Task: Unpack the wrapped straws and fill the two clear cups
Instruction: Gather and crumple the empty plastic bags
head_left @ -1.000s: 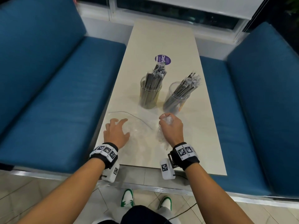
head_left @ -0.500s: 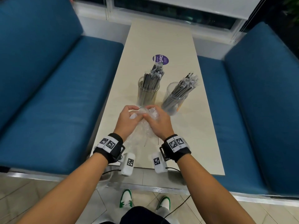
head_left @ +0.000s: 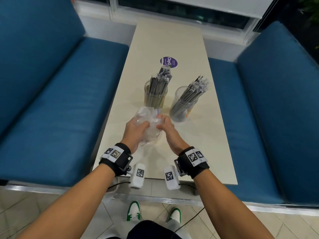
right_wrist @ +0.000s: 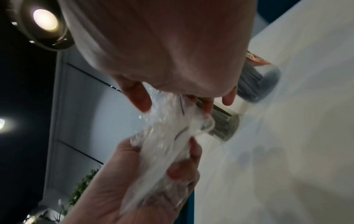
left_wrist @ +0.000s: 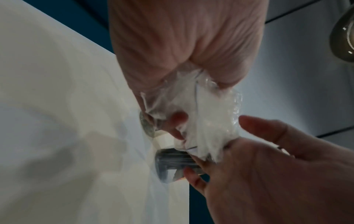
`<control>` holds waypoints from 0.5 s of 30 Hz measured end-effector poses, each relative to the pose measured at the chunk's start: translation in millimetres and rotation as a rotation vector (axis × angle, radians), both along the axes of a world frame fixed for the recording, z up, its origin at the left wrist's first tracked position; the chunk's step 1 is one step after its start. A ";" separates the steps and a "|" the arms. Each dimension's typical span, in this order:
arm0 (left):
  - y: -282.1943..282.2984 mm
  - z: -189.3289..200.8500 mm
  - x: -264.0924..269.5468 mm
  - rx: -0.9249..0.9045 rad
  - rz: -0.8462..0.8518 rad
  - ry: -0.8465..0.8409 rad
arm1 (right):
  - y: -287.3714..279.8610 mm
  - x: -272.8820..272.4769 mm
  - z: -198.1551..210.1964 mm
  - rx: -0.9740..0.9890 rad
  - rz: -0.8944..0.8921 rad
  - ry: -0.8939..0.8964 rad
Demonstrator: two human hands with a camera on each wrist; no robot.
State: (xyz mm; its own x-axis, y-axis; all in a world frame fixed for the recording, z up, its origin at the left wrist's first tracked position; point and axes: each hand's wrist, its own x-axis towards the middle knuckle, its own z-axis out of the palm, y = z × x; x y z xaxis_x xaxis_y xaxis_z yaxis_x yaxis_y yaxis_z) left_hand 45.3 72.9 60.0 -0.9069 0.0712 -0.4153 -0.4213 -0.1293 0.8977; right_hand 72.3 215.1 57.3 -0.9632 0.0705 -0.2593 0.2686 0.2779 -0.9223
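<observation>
Two clear cups stand mid-table, both packed with dark wrapped straws: the left cup [head_left: 155,95] upright, and the right cup [head_left: 183,105] with its straws leaning right. Just in front of them, both hands hold a crumpled wad of clear plastic wrap [head_left: 149,120] above the table. My left hand [head_left: 137,128] grips its left and lower part. My right hand [head_left: 164,124] pinches its right side. In the left wrist view the wrap [left_wrist: 206,121] bulges between palm and fingers. The right wrist view shows the wrap [right_wrist: 166,133] stretched between both hands.
The long beige table [head_left: 198,135] runs away from me between two blue bench seats [head_left: 60,100]. A round purple sticker [head_left: 169,62] lies beyond the cups. A window sill runs along the table's far end. My feet are on tiled floor by the table's near edge.
A second ago my hands lay apart on the table, the right on loose plastic. They have come together, gathered the wrap into a wad and lifted it nearer the cups.
</observation>
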 end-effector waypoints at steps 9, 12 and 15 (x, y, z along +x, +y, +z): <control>-1.4 -1.9 -12.3 -0.063 0.063 -0.128 | -22.0 17.3 -4.3 0.248 -0.117 0.489; -2.2 -6.2 -10.2 0.017 0.227 -0.200 | -33.9 20.8 -9.8 0.369 -0.090 0.526; -4.3 -10.3 -6.6 0.067 0.285 -0.212 | -38.8 21.8 -12.7 0.408 -0.049 0.515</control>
